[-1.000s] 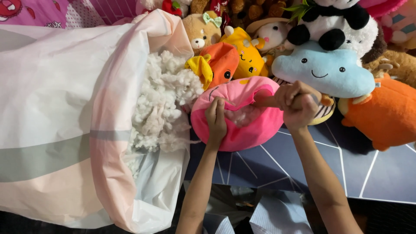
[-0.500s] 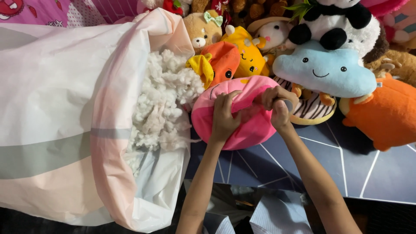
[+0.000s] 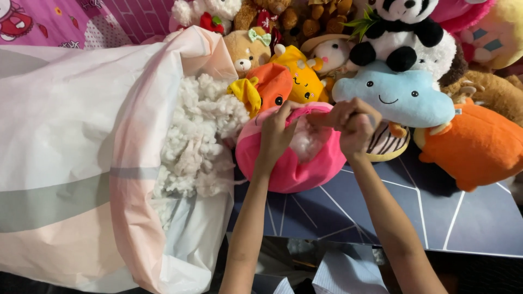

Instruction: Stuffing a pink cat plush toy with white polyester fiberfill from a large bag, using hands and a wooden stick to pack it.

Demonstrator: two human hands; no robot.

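Note:
A round pink plush toy (image 3: 297,163) lies on a dark blue mat (image 3: 381,212), its seam open with white stuffing showing inside. My left hand (image 3: 275,133) grips the left edge of that opening. My right hand (image 3: 351,122) is closed on the right edge of the pink fabric, pulling it up beside a light blue cloud plush (image 3: 400,98). To the left lies a large pale plastic bag (image 3: 81,152) with loose white stuffing (image 3: 199,136) spilling from its mouth.
A heap of soft toys fills the back: an orange plush (image 3: 474,147) at right, a panda (image 3: 408,27), a yellow toy (image 3: 302,76), an orange toy (image 3: 272,84), a small bear (image 3: 248,49). Pink patterned fabric (image 3: 65,22) lies at top left.
My hands have shifted on the pink plush: the left moved up to the opening's edge, the right drew back to the right, spreading the opening so the stuffing shows.

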